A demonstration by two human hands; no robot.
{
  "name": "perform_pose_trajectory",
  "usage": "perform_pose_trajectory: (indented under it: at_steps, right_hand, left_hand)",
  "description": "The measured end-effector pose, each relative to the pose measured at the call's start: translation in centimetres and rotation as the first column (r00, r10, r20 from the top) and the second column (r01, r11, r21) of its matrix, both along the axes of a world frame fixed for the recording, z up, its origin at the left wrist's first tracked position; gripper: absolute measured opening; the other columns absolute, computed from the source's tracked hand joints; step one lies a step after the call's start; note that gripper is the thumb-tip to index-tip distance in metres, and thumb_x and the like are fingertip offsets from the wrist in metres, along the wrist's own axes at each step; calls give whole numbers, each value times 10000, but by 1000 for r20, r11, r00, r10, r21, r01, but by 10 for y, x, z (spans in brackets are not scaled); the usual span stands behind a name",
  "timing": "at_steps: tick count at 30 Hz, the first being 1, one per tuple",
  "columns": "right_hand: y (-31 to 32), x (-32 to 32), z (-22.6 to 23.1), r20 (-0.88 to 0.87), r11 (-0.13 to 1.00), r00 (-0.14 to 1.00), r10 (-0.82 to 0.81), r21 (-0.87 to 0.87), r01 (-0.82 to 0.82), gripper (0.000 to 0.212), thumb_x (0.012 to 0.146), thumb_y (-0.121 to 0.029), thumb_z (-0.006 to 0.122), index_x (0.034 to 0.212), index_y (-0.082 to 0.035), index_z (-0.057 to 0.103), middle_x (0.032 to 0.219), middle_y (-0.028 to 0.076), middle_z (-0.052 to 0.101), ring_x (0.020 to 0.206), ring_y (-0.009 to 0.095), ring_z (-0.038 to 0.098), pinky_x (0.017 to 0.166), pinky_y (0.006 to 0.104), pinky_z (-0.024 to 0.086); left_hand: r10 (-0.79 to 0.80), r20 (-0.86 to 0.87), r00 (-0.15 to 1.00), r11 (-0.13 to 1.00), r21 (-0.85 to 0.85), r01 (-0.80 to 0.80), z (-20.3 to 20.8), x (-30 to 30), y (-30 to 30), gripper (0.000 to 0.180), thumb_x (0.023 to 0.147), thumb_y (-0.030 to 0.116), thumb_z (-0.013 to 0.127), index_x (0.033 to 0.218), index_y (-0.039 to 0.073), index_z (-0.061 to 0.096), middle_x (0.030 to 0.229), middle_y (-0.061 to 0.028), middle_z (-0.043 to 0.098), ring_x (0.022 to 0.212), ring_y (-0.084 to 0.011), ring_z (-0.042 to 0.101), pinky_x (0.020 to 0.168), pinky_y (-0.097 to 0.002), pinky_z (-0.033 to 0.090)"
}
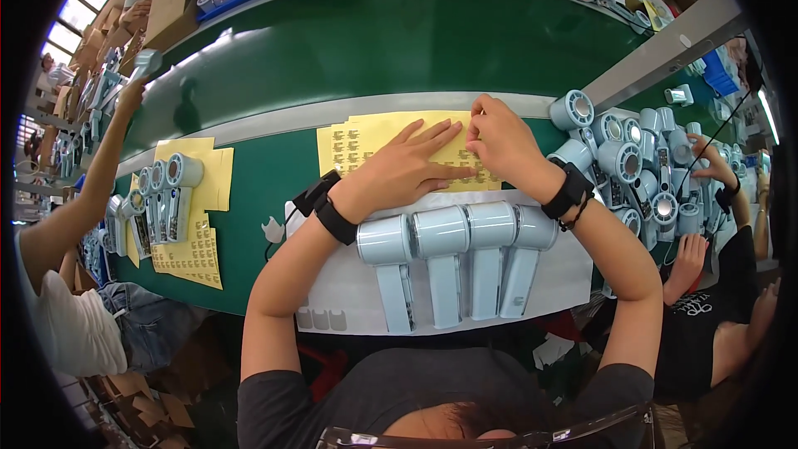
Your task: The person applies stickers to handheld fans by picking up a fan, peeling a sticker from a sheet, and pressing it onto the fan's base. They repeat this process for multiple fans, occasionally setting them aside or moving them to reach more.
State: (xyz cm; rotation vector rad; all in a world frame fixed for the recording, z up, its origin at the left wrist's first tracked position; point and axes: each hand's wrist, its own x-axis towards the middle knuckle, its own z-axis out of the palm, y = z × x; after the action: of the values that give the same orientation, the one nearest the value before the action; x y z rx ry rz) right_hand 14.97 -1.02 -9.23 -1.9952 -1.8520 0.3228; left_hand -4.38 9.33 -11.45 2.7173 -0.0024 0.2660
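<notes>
My left hand (399,163) lies flat with fingers spread on a yellow sheet of small dark-printed labels (378,130). Over the right part of that sheet, the fingers of my right hand (507,145) are pinched together; whatever is between them is too small to make out. Both wrists wear black bands. Close in front of me, several pale blue hair-dryer-shaped devices (440,234) lie side by side on a white sheet (332,287), round heads away from me and handles toward me.
A heap of similar devices (619,162) lies at right, near a co-worker's hands. At left, more devices (170,199) rest on yellow label sheets (218,179); a co-worker's arm (91,191) reaches past. A grey rail (274,126) crosses behind my sheet, and a metal post (665,50) slants at right.
</notes>
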Motion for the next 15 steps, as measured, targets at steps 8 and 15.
perform_pose_trajectory:
  at_steps: [8,15]
  right_hand:
    - [-51,0,69,-294,996,953,75,75,-55,146,764,-47,739,826,-30,608,996,101,573,887,251,573,774,333,469]
    - [-148,-49,102,-413,945,901,129,-224,-239,147,761,-52,750,843,-51,628,984,89,531,924,265,520,809,331,431]
  left_hand:
    - [7,18,1000,1000,-3,-7,1,1,2,367,941,265,585,1280,389,651,1521,-169,398,1412,-298,368,1179,-473,248]
    - [-4,-12,1000,1000,-17,4,3,2,1,417,928,218,601,1316,368,628,1564,-163,332,1430,-340,325,1191,-497,228]
